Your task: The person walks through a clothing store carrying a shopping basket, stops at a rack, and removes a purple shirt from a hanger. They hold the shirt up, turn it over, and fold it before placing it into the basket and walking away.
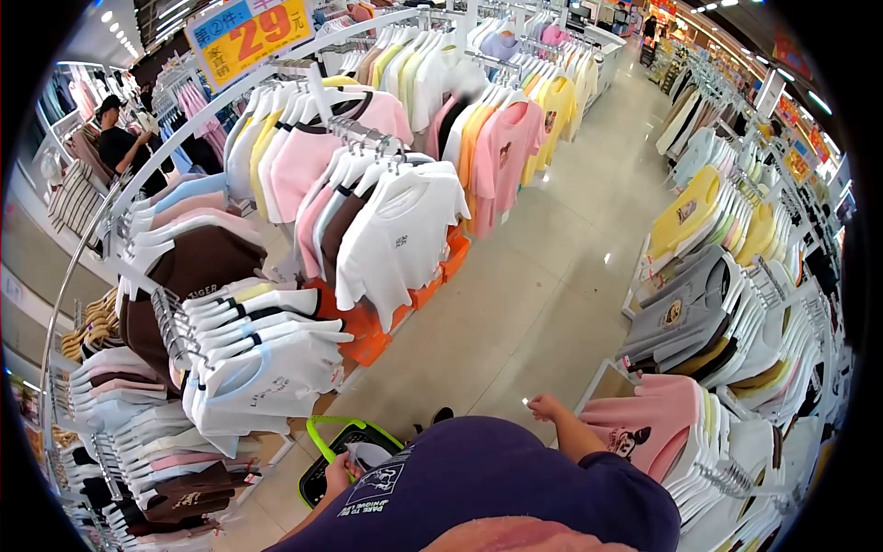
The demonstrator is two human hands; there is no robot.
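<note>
Far left, another person (pixel 120 138) at a distant rail, well apart. Nearer, under a yellow price sign (pixel 248 32), a curved rack (pixel 267 368) of white, brown and pink tops on hangers. Low down beside that rack, carrying a basket (pixel 315 480) just above the floor (pixel 515 304), with the left hand (pixel 338 471) and its grip wrapped tight round the green handle; something pale inside, too small to make out. Across the dark-shirted body to the right hand (pixel 549 407), held out low and just beside the pink shirts (pixel 644 428) on the right-hand rack, not clearly touching them. Fingers curled, with a tiny bright speck at the tips; cannot tell whether the grip pinches it or merely hangs half closed. Most likely mid-browse: walking the aisle, basket carried, nothing yet being lifted from a rail. For a next move toward the pink shirts: spreading the right grip, closing on one hanger rather than the fabric, lifting it clear of the rail, and swinging the basket across to meet it.
</note>
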